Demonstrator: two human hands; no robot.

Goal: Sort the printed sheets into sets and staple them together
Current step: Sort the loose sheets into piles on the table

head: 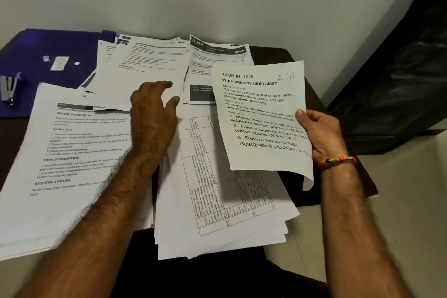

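My right hand (319, 133) grips the right edge of a printed sheet (261, 116) headed "TASK ID: 1228 Wipe balcony table clean", lifted above the table. My left hand (152, 116) hovers with relaxed fingers over the spread papers at the centre, touching or just above them. Beneath lie a stack with a printed table (217, 189), a large pile of text pages (72, 164) on the left, and more sheets (145, 65) at the back. A stapler (8, 89) lies at the far left on a blue folder (48, 55).
The dark small table (314, 94) stands against a pale wall. A black bag (399, 68) sits to the right. Papers overhang the table's front edge. A beaded bracelet (337, 161) is on my right wrist.
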